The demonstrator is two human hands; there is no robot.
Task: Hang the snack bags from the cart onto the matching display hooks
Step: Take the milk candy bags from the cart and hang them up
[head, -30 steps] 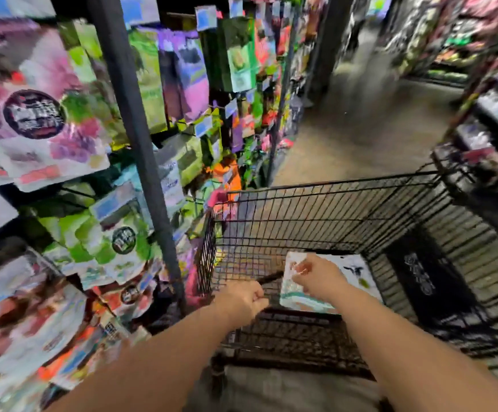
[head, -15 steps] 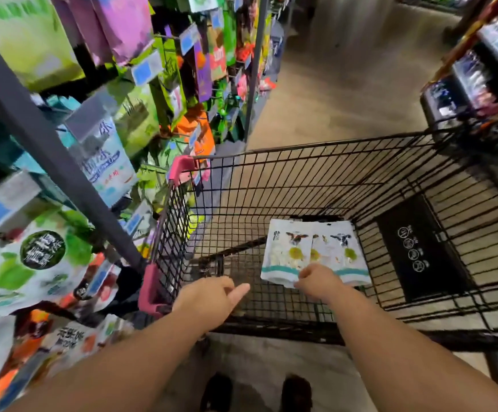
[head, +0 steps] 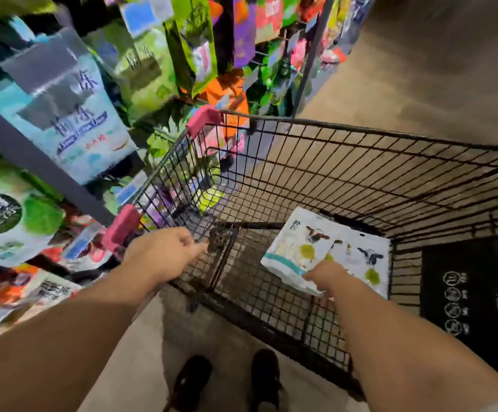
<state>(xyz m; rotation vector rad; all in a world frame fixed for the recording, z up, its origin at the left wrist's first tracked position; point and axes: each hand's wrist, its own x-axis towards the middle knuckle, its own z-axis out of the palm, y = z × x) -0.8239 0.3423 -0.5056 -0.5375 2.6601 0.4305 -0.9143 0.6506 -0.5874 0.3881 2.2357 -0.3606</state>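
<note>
White snack bags (head: 316, 248) with bird pictures, green spots and a teal band lie inside the black wire cart (head: 360, 162). My right hand (head: 326, 275) reaches down into the cart and grips the near edge of the bags, which are tilted up off the cart floor. My left hand (head: 164, 251) hovers at the cart's near left corner, fingers loosely curled and holding nothing. Display hooks carry hanging bags on the rack (head: 33, 162) to the left.
Blurred hanging bags fill the left: a light-blue one (head: 72, 114), green ones (head: 149, 63), purple and orange further back. Pink bumpers (head: 122, 224) mark the cart's left corners. A black panel (head: 461, 289) sits at the cart's right. My shoes (head: 227, 382) stand below on the floor.
My view has tipped further down and left. My right hand has lifted the near edge of the white bags; my left hand stays by the cart corner.
</note>
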